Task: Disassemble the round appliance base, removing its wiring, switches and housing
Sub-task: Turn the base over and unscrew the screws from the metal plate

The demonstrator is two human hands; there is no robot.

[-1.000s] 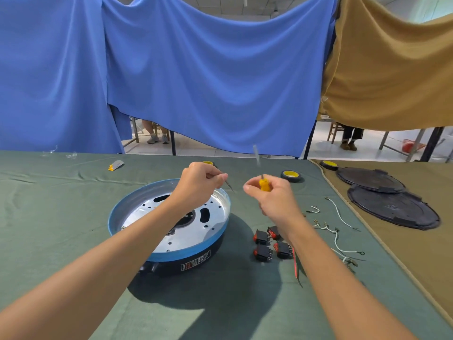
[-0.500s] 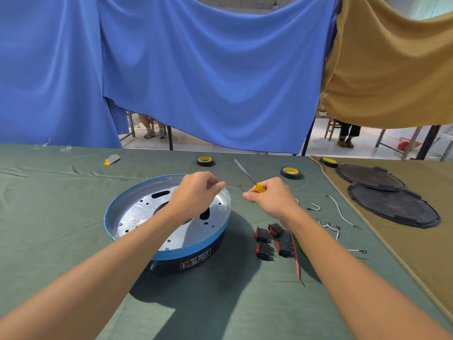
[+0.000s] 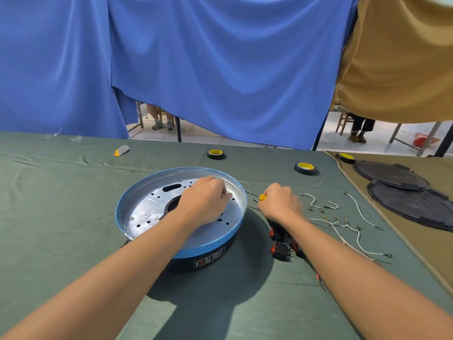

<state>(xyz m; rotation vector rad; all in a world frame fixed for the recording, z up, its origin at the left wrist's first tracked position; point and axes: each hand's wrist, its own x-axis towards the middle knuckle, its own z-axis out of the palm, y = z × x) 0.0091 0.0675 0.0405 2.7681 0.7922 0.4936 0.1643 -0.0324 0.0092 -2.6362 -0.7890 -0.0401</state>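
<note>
The round appliance base [image 3: 137, 204], blue-rimmed with a perforated silver plate inside and a black lower housing, sits on the green cloth. My left hand [image 3: 203, 201] is down inside it, its curled fingertips near the right inner rim; I cannot see whether they hold anything. Just right of the rim and low over the cloth, my right hand [image 3: 282, 203] grips a yellow-handled screwdriver [image 3: 262, 197]. Black-and-red switches [image 3: 282, 245] lie under my right forearm, partly hidden. Loose white wires [image 3: 343, 224] are spread to the right.
Yellow-cored tape rolls [image 3: 215, 153] [image 3: 305, 167] [image 3: 345, 157] stand behind the base. Two black round covers [image 3: 414, 204] lie on the brown cloth at right. A thin red wire [image 3: 318, 278] lies by my right forearm. A small grey-orange item [image 3: 121, 150] lies far left.
Both hands dropped from in front of me: the left into the base, the right with the screwdriver down to the cloth beside the rim. The screwdriver shaft swung from upright to low.
</note>
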